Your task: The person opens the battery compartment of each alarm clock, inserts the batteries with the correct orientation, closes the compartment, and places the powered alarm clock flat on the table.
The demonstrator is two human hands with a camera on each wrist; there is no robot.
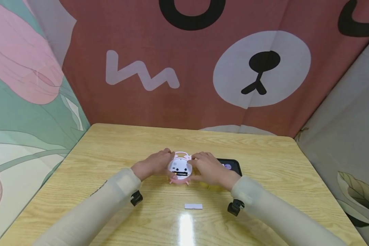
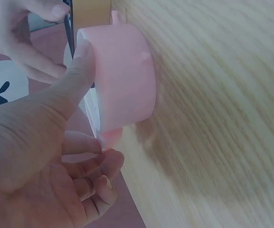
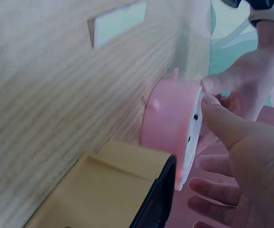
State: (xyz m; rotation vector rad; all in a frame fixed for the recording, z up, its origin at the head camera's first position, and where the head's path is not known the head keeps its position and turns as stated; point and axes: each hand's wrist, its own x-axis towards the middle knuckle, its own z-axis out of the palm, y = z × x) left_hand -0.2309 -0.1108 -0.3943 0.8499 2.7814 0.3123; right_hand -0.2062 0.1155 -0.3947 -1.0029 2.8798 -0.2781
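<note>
Now, hands: left hand [image 1: 153, 164] and right hand [image 1: 209, 169] are clamping the pink clock [image 1: 180, 168] between them.
Risk: clock is lying face-down on the counter [image 1: 264, 205]; uneven squeezing could be skidding it onto the phone [image 1: 230, 165] beside the right hand.

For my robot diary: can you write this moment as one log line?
left hand: holds pink clock | right hand: holds pink clock | clock: face-down, back up | white cover: on table, apart
</note>
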